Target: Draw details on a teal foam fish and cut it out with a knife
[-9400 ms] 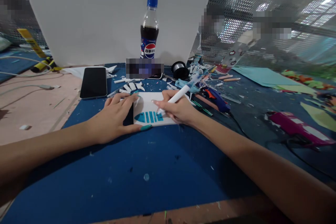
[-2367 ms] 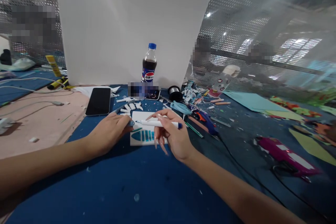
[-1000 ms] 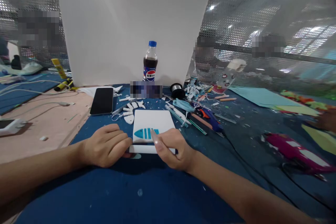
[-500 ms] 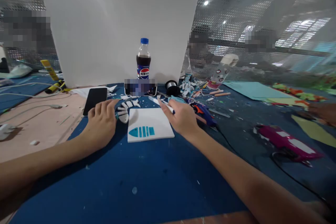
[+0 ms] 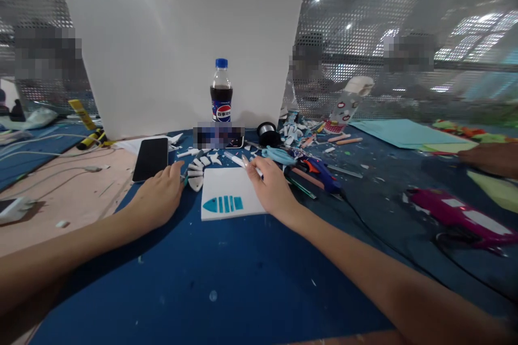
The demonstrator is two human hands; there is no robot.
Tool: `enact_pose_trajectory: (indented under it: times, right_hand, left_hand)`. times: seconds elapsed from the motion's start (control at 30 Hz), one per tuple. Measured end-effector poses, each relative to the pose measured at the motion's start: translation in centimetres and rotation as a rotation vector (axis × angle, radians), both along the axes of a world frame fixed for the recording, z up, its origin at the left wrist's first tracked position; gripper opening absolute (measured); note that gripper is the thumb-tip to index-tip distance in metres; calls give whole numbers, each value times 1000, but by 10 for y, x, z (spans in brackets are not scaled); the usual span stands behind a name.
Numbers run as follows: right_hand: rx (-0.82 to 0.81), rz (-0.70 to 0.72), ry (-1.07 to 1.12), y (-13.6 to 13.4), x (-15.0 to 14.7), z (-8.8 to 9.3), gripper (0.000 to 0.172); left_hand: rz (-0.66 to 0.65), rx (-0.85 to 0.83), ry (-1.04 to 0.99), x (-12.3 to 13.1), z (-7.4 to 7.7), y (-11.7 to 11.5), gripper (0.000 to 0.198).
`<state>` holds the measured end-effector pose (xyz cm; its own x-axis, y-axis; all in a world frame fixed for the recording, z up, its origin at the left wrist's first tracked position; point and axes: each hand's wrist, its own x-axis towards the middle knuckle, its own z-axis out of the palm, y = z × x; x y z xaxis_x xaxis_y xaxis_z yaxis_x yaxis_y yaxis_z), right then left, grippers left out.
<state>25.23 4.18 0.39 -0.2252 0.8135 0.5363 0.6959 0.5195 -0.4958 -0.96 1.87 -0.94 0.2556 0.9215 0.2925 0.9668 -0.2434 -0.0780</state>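
A white square board (image 5: 226, 177) lies on the blue mat, with a blue-green pointed piece and several strips laid out like a fish (image 5: 226, 204) on it. Over the board's right edge is my right hand (image 5: 270, 183), its thumb and fingers closed on a slim white pen (image 5: 235, 159), partly hidden by them. My left hand (image 5: 159, 194) rests palm down left of the board, fingers loosely bent. Beside its fingertips lies a curved row of small white pieces (image 5: 196, 175). A bit of teal shows at the fingertips; whether I touch it, I cannot tell.
A phone (image 5: 150, 159) lies at left; a cola bottle (image 5: 222, 94) stands behind another phone (image 5: 234, 141). At right are a wire spool (image 5: 267, 133), scraps (image 5: 297, 132), a blue glue gun (image 5: 324, 175), a green pen (image 5: 301, 186), a magenta tool (image 5: 457, 213) and another person's hand (image 5: 491, 159).
The view has shifted slightly, so most table things sit farther right. My right hand has moved a little left over the board, uncovering the green pen. My left hand's fingers lie flatter.
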Motion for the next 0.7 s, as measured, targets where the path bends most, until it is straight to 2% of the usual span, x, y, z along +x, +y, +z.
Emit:
enact_pose_trajectory:
  times: [0.13,0.27,0.4,0.6,0.7]
  right_hand:
    - [-74,57,32,-4,-3,4,38]
    - [-111,80,31,-9,-5,10,43]
    - [-143,108,64,-10,-7,10,43]
    - [-162,226,83,-9,-11,3,39]
    - [-183,231,113,-10,-11,3,38]
  left_hand:
    - [-8,-1,-22,0,0,1,53]
    - [-1,74,-54,4,9,-3,55]
    - [-6,127,-112,0,15,3,46]
    - [39,123,-191,-9,8,22,36]
    - [59,116,-196,-10,5,23,39]
